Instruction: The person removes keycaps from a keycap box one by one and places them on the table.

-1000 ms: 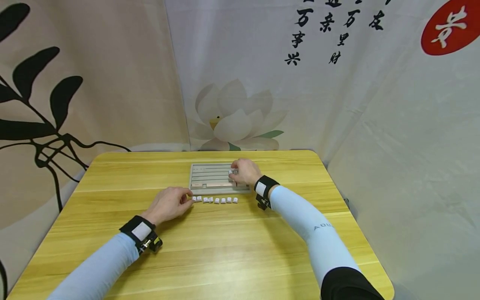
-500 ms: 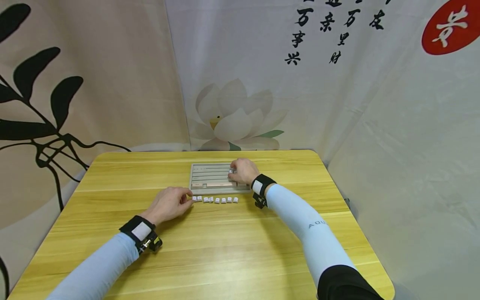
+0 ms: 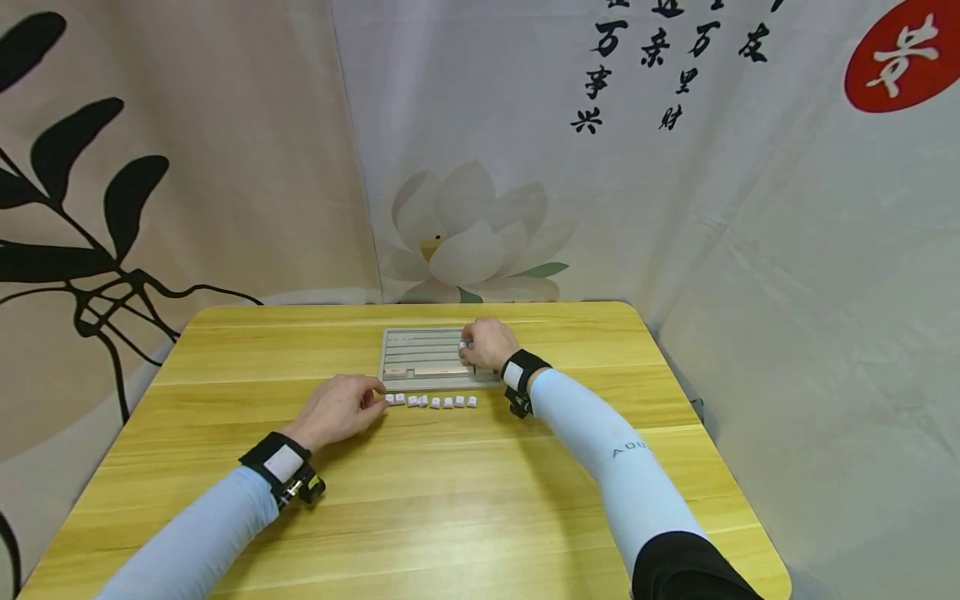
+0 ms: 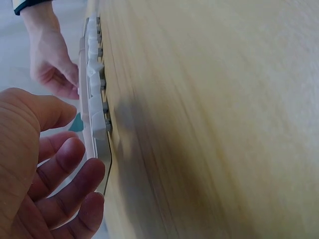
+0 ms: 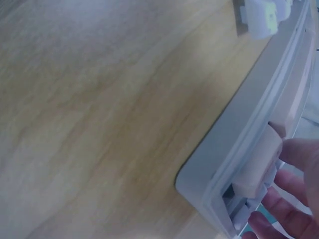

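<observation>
Right hand (image 3: 489,342) fingers on keyboard (image 3: 420,360); keycap row (image 3: 431,402) beside left hand (image 3: 339,408).

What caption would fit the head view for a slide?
Right hand pinches a white keycap over the keyboard tray; left hand rests beside a row of loose keycaps on the wooden table.
</observation>
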`<state>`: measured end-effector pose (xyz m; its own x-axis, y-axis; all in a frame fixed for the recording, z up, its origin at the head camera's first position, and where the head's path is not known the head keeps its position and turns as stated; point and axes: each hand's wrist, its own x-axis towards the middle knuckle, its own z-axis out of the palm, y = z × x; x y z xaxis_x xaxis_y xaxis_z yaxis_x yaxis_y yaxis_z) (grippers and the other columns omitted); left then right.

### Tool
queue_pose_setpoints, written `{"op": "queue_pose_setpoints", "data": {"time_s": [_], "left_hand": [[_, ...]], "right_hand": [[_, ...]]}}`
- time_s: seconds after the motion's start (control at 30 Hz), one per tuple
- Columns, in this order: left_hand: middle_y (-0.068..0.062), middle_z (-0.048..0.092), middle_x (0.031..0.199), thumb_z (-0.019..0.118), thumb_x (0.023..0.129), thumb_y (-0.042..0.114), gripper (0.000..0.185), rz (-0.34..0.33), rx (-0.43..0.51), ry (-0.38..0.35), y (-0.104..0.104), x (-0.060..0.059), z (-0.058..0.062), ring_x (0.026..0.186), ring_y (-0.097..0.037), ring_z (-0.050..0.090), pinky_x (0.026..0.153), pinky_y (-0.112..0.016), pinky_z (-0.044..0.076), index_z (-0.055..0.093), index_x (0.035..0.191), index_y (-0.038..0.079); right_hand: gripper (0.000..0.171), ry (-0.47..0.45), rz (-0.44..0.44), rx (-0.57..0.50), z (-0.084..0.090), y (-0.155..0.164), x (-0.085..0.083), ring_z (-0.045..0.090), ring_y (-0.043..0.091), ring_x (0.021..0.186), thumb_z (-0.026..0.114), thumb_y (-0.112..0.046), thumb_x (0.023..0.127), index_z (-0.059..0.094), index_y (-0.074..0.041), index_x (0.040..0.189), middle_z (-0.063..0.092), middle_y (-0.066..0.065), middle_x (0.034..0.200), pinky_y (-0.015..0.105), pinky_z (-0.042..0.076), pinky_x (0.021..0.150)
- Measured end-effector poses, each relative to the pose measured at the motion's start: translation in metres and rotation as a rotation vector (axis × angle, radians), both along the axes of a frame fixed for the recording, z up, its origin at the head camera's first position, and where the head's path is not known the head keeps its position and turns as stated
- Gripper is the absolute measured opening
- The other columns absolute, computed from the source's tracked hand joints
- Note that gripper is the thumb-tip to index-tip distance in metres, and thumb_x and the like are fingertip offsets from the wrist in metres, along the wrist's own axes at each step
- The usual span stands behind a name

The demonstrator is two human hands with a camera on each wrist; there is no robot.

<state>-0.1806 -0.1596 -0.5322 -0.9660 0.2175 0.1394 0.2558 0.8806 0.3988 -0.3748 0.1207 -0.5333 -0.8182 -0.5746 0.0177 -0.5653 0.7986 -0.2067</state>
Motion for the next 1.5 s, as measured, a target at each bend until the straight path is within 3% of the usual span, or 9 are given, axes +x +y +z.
{"op": "queue_pose_setpoints", "data": {"time_s": [0.3, 0.53, 0.77, 1.5], "left_hand": [[0.007, 0.070, 0.078, 0.080, 0.102, 0.026, 0.021, -0.004, -0.002, 0.003, 0.003, 0.000, 0.000, 0.063, -0.006, 0.054, 0.058, -0.026, 0.041, 0.083, 0.114, 0.010], [0.007, 0.070, 0.078, 0.080, 0.102, 0.027, 0.022, -0.001, -0.007, -0.006, 0.005, 0.001, -0.001, 0.063, -0.006, 0.054, 0.058, -0.026, 0.042, 0.083, 0.115, 0.009], [0.007, 0.070, 0.078, 0.080, 0.102, 0.026, 0.020, -0.005, -0.005, 0.002, 0.005, 0.000, -0.002, 0.064, -0.005, 0.054, 0.058, -0.025, 0.041, 0.083, 0.114, 0.010], [0.007, 0.070, 0.078, 0.082, 0.101, 0.027, 0.021, -0.002, -0.020, 0.002, 0.008, 0.000, -0.002, 0.064, -0.006, 0.054, 0.059, -0.025, 0.041, 0.083, 0.112, 0.010]], "right_hand": [[0.026, 0.022, 0.022, -0.010, -0.002, -0.001, -0.001, 0.078, 0.024, 0.105, 0.077, -0.034, 0.107, 0.085, -0.019, 0.127, 0.084, 0.006, 0.121, 0.041, 0.065, 0.086], [0.022, 0.028, 0.042, -0.012, -0.005, 0.000, -0.001, 0.076, 0.025, 0.111, 0.076, -0.033, 0.108, 0.086, -0.020, 0.122, 0.085, 0.004, 0.121, 0.042, 0.064, 0.092], [0.018, 0.051, 0.046, -0.029, -0.007, 0.001, -0.001, 0.075, 0.021, 0.100, 0.075, -0.031, 0.108, 0.087, -0.020, 0.116, 0.085, 0.001, 0.113, 0.038, 0.063, 0.085], [0.025, 0.043, 0.038, -0.087, 0.006, 0.000, 0.011, 0.076, 0.030, 0.107, 0.072, -0.030, 0.110, 0.084, -0.011, 0.121, 0.083, 0.010, 0.116, 0.045, 0.064, 0.091]]}}
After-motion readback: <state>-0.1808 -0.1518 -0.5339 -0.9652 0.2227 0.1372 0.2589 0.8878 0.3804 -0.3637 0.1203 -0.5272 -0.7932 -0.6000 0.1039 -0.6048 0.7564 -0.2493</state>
